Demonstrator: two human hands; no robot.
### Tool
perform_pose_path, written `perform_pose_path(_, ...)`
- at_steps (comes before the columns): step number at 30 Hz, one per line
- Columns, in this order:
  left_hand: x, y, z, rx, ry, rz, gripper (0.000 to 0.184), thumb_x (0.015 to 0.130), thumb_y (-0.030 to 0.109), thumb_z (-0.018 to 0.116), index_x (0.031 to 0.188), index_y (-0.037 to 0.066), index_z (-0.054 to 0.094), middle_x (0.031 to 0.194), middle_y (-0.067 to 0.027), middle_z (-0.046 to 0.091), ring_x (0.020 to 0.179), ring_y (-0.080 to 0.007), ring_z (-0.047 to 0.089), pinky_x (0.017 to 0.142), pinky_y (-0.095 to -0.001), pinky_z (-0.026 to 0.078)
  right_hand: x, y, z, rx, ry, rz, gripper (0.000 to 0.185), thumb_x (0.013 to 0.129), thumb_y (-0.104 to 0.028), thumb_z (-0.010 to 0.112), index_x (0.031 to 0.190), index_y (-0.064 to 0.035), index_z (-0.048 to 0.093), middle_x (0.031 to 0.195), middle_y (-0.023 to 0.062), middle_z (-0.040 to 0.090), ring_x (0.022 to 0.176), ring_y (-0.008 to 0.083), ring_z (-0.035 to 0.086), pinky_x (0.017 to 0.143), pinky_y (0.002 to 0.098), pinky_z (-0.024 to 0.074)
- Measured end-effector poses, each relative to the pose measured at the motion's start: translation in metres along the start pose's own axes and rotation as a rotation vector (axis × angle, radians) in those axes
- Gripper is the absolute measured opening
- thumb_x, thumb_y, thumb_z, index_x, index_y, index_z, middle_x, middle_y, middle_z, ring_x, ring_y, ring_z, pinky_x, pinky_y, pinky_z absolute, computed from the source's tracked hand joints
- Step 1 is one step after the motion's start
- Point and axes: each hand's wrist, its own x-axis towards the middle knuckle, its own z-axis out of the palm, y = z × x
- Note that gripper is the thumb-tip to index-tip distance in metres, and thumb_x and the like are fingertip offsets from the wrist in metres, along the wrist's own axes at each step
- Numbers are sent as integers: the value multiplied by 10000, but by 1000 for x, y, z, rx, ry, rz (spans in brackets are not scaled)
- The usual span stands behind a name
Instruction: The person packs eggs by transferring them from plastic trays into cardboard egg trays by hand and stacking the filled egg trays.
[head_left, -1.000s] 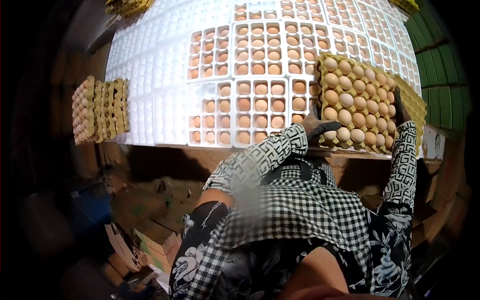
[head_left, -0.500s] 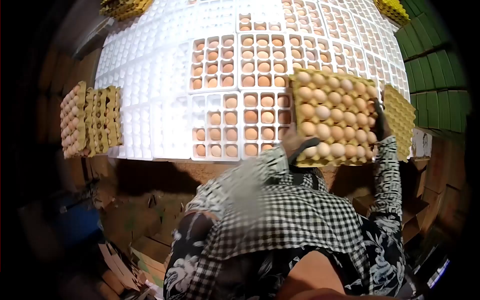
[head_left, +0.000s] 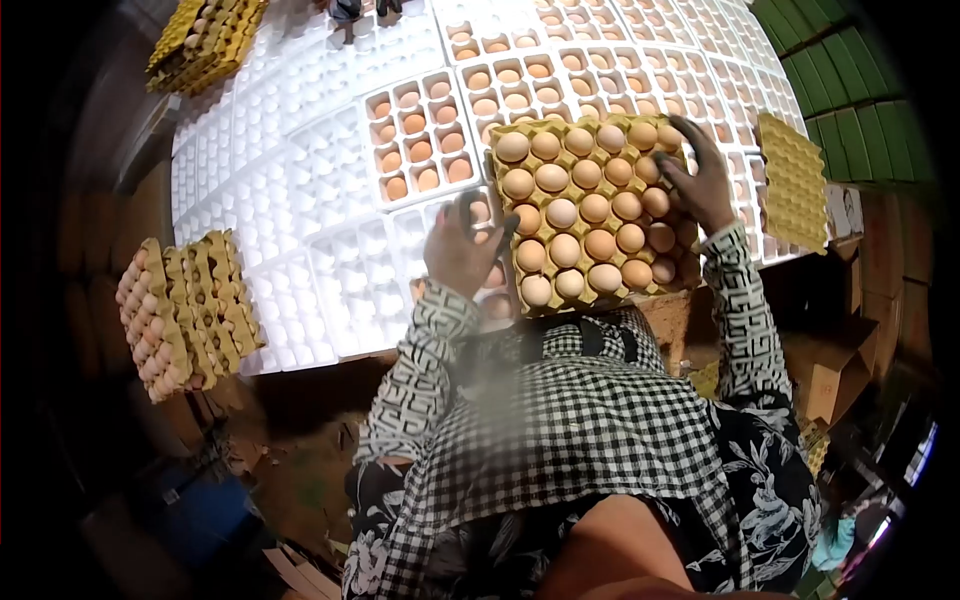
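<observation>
A yellow pulp egg tray (head_left: 505, 165) full of brown eggs (head_left: 595, 208) lies over the white foam egg trays at the table's near side. My left hand (head_left: 462, 248) is at its left edge, thumb near the rim and fingers apart over a white tray (head_left: 390, 235). My right hand (head_left: 705, 185) reaches over the tray's upper right corner, its fingers spread beside the eggs there. Both hands wear dark finger coverings. Some eggs under my left hand are partly hidden.
Egg-filled white trays (head_left: 420, 148) continue toward the back right. Stacked yellow trays with eggs stand at the left (head_left: 190, 315) and back left (head_left: 205, 40). A bare yellow tray (head_left: 793, 185) lies at the right edge. Green stacks (head_left: 845, 140) stand beyond. Another person's dark hands (head_left: 350, 10) show at the top.
The egg-filled yellow tray has moved left and sits over the near white trays. My left hand has let go of its lower edge; my right hand has shifted onto its upper right corner.
</observation>
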Motion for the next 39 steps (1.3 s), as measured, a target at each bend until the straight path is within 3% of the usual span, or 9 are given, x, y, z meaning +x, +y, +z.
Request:
perform_pose_path(8,60,22,14,353,-275,207,623,806,425,726,1291,86,533,1073,-145,652,939,-293,666,833,-407,522,83,-33,68,-366,-542,-460,563,732,-231,750,1277,-189,614,1088,76,669,991,272,614,981,440,454)
perform_pose_path(13,67,-2,-17,-1194,-164,-457,385,886,227,582,1227,52,548,1160,-77,635,884,-283,673,815,-378,563,85,-19,32,907,-407,139,451,822,-257,652,1212,-33,630,1097,75,644,969,185,629,879,308,509)
perform_pose_path(14,69,-17,-16,-1457,-192,-348,358,880,210,562,1198,46,560,1177,-78,620,934,-236,657,836,-361,565,94,-19,34,617,-459,-16,469,827,-268,634,1241,-48,621,1146,110,646,1025,221,633,886,330,519)
perform_pose_path(18,108,28,-7,119,-149,297,547,749,296,750,1231,109,573,1110,-145,591,947,-320,646,842,-437,542,102,-68,106,-680,-873,-368,372,761,-322,711,1077,-125,721,1003,101,667,916,258,675,740,387,563)
perform_pose_path(21,121,67,2,665,-417,195,605,729,342,768,1267,188,538,1150,-168,570,958,-345,642,792,-436,541,119,-79,85,-601,-986,-340,365,711,-323,755,1023,-136,735,948,80,686,904,275,673,756,401,554)
perform_pose_path(28,100,14,4,-233,-195,-70,510,722,189,791,1174,75,582,1096,-129,636,891,-294,649,833,-375,534,101,44,-4,1171,-474,228,569,894,-255,611,1397,-25,475,1147,52,617,865,116,585,721,233,472)
perform_pose_path(30,97,26,11,192,-153,228,599,733,245,782,1262,101,540,1166,-143,622,956,-313,651,832,-396,536,105,44,-15,1152,-457,219,573,915,-289,606,1431,-92,452,1114,42,620,834,95,578,675,211,453)
perform_pose_path(34,104,43,3,512,-268,168,664,778,400,723,1336,122,493,1162,-158,629,1005,-316,659,830,-412,536,124,27,-10,574,-535,26,329,948,-283,588,1255,-170,626,1070,0,620,845,85,586,674,219,465)
perform_pose_path(39,63,30,-34,-865,-56,-183,671,767,4,751,1347,81,421,1042,-102,613,862,-148,648,676,-257,563,107,-15,12,-545,-688,-302,393,786,-102,686,1168,-191,680,1190,93,555,970,292,656,830,397,546)
